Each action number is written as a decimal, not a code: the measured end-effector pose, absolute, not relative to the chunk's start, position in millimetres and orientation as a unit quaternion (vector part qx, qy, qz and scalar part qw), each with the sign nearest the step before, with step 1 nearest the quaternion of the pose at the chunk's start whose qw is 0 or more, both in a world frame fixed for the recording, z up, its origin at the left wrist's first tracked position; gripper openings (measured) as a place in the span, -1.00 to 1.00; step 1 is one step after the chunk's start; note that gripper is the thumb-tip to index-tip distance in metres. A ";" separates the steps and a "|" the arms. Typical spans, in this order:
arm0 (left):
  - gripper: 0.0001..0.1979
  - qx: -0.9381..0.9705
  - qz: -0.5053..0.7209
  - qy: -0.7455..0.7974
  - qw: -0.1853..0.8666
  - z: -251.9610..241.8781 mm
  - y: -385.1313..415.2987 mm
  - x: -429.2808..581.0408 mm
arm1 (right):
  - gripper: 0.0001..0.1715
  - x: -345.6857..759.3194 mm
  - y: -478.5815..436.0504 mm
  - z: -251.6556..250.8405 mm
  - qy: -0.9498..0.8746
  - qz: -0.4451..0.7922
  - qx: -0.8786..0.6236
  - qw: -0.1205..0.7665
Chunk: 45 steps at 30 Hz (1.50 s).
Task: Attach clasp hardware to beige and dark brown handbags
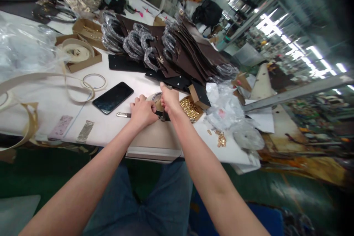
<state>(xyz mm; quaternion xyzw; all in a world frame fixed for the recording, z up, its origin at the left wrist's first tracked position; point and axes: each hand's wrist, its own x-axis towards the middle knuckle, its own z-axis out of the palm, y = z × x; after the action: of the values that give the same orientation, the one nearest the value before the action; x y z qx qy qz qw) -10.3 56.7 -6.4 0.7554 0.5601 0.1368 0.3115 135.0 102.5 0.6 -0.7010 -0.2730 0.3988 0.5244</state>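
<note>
My left hand (144, 110) is closed, its fingers pressed down on a dark strap (128, 115) with a shiny metal tip sticking out on the left. Close beside it, my right hand (169, 99) makes a fist with the thumb on top. What it grips is mostly hidden; a small dark metal part shows just below it. Under both hands lies a beige panel (155, 138) at the table's front edge. Touching distance from my right wrist, an open cardboard box (198, 97) holds many small gold-coloured metal pieces (189, 108).
A black phone (113, 97) lies left of my hands. Behind them are stacked dark brown panels (190, 48) with plastic-wrapped handles (136, 40). Crumpled clear plastic (225, 108) and loose gold pieces (221, 138) lie right. Left are a tape roll (77, 51) and beige strip (41, 76).
</note>
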 end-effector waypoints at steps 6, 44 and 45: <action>-0.86 0.746 0.158 0.560 0.325 -8.3 56.1 -11.7 | -0.13 144.2 44.7 25.5 -0.343 0.348 -0.575 0.656; -0.88 0.726 0.193 0.558 0.352 -19.4 51.1 -16.9 | -0.09 127.1 82.3 17.4 -0.350 0.402 -0.655 0.535; -0.88 0.726 0.191 0.558 0.353 -19.2 51.3 -17.2 | -0.11 122.2 74.3 20.3 -0.367 0.377 -0.652 0.545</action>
<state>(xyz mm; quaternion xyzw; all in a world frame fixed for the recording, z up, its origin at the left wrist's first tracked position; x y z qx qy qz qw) -17.2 51.3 -19.2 0.7262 0.5580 0.1909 0.3534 122.2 74.3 20.3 -0.6523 -0.3673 0.3774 0.5452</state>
